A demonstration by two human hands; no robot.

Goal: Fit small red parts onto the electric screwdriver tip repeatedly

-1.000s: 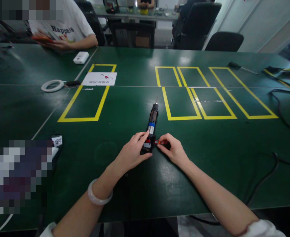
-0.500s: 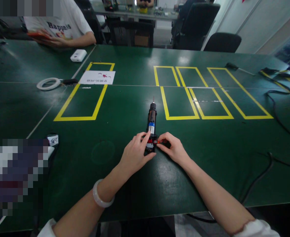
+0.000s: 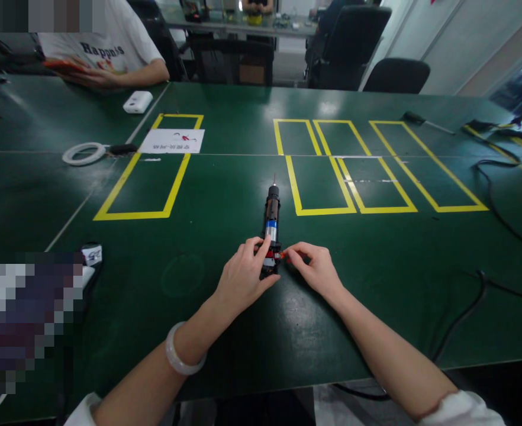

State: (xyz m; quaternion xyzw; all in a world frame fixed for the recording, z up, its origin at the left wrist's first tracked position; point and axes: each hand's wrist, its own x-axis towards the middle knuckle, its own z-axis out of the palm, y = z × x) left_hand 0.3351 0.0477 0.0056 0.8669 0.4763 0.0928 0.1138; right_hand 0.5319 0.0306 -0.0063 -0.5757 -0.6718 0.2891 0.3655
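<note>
A small electric screwdriver (image 3: 271, 219) lies on the green table (image 3: 225, 331), its thin bit pointing away from me; its body is black with a blue and silver band and a red part at the near end. My left hand (image 3: 243, 277) curls round that near end, forefinger resting on top. My right hand (image 3: 316, 269) is closed in a pinch on a small red-orange piece at the tool's right side.
Yellow tape rectangles (image 3: 332, 171) mark the table ahead, with another (image 3: 148, 171) to the left holding a white sheet (image 3: 172, 141). A tape ring (image 3: 82, 154), a white box (image 3: 137, 102) and black cables (image 3: 496, 201) lie around. A person in a white shirt (image 3: 105, 50) sits at far left.
Both hands stay on the screwdriver's near end; the right fingers shifted slightly at the red piece. The view drifted a little, nothing else moved.
</note>
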